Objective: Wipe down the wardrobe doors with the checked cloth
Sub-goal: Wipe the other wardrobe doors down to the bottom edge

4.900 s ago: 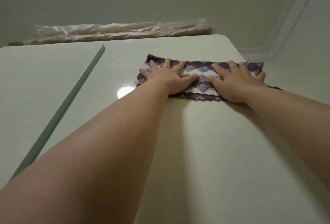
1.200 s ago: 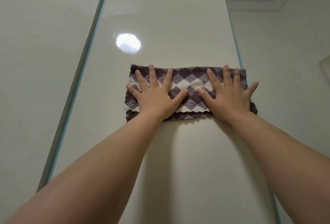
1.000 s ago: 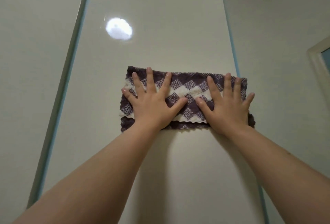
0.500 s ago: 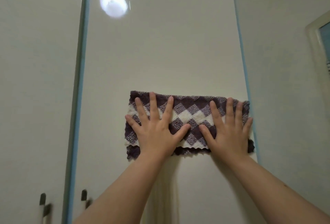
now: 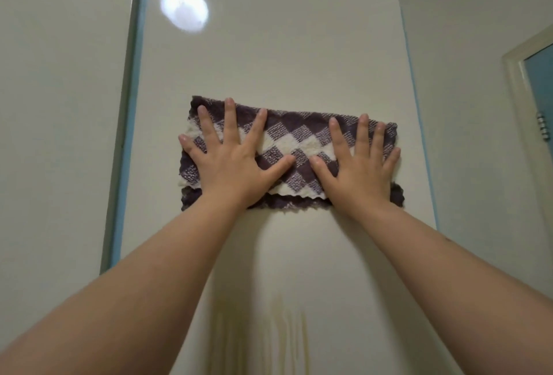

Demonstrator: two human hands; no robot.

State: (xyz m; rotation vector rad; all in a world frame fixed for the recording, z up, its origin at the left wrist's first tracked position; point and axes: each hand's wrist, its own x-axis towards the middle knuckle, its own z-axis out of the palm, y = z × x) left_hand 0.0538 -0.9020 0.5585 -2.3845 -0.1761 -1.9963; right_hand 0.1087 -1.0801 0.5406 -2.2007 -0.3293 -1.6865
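Purple-and-cream checked cloth (image 5: 302, 135) lies flat against the wardrobe door (image 5: 284, 45), stretched out as a long band across most of the panel's width. Its pale scalloped edge laps over a darker strip along the bottom, so it looks folded. My left hand (image 5: 236, 165) presses on the cloth's left half, palm down, fingers straight and fanned apart, the little finger reaching the cloth's left border. My right hand (image 5: 362, 171) presses on the right half in the same way, fingers straight and pointing up, its outer edge at the cloth's right end. Neither hand curls round or pinches the fabric; both lie flat and bear on it. My thumbs point toward each other, close but apart, with a patch of checks between them. Both forearms are bare.

The cloth's right end comes close to the door's blue-lined right edge (image 5: 419, 123). Above my left hand a round bright reflection (image 5: 184, 12) sits on the glossy panel. Below the cloth, faint yellowish streaks (image 5: 269, 332) run down the door. A grey-blue strip (image 5: 128, 105) divides this door from the left-hand door (image 5: 59, 105). Off to the right stands a plain wall (image 5: 466, 75), and past it a pale door frame (image 5: 514, 90) with a metal hinge (image 5: 543, 131).
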